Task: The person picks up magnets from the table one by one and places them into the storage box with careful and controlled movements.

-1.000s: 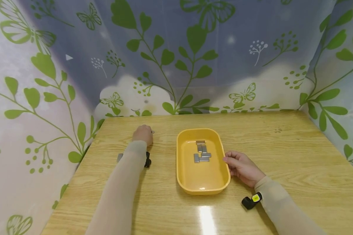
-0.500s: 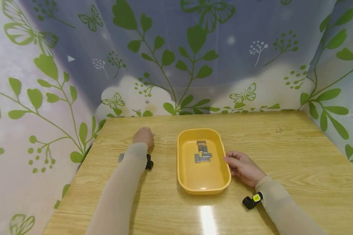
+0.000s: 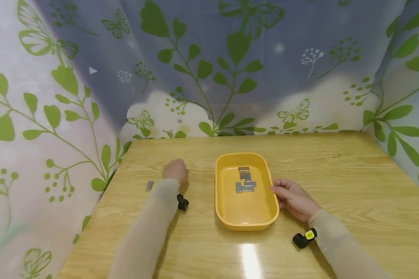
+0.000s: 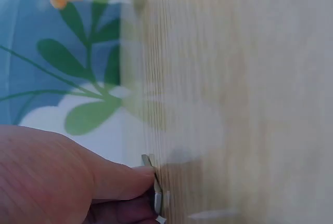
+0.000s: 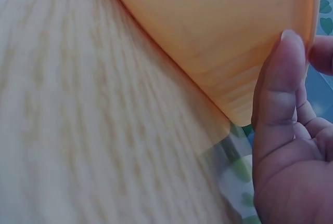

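Observation:
My left hand is low over the left part of the table, left of the tray. In the left wrist view, its thumb and fingers pinch a small, flat silver metal piece, seen nearly edge-on. My right hand holds the right side of the yellow tray, thumb against its wall near the rim and fingers partly hidden. Inside the tray lie several flat, rectangular metal pieces. Another loose metal piece lies on the table, left of my left forearm.
The wooden table spreads out on both sides of the tray. A curtain with leaves and butterflies hangs at its back and sides. Each wrist carries a small black camera.
My left hand has drawn back toward me, and the loose metal piece beside the forearm shows more fully. My right hand and the tray stay together. The head view has shifted slightly.

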A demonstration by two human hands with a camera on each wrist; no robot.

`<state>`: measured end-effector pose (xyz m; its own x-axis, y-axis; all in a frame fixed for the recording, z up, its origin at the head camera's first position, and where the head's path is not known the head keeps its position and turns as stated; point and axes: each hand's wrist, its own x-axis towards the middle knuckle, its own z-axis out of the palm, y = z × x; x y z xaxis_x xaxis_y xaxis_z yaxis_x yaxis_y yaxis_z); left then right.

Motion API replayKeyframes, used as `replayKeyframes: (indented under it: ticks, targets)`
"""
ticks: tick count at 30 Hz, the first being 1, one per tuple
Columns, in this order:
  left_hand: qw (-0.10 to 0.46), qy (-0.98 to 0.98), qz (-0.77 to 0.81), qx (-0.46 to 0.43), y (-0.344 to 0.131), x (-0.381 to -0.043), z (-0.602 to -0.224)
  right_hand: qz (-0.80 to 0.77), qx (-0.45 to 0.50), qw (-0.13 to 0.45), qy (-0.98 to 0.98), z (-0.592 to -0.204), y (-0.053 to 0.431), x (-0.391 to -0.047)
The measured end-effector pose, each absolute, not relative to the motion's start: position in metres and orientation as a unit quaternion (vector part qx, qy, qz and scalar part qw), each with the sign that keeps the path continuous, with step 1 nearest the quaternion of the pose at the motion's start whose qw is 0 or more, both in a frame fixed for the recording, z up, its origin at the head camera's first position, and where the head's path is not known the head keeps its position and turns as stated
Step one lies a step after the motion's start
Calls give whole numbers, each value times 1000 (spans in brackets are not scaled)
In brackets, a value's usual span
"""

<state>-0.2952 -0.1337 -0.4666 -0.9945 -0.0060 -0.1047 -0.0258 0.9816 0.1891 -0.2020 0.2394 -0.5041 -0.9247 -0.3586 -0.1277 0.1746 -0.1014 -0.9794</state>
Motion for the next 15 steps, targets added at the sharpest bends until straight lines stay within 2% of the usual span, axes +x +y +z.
replayKeyframes:
  ticks: [8, 15]
  targets:
    - [34, 996, 85, -10, -129, -264, -473, -731, -75, 184, 653, -502, 241, -204]
    - [19, 1000, 11, 10, -114, -241, -468, -732, -76, 180, 652, -503, 240, -203]
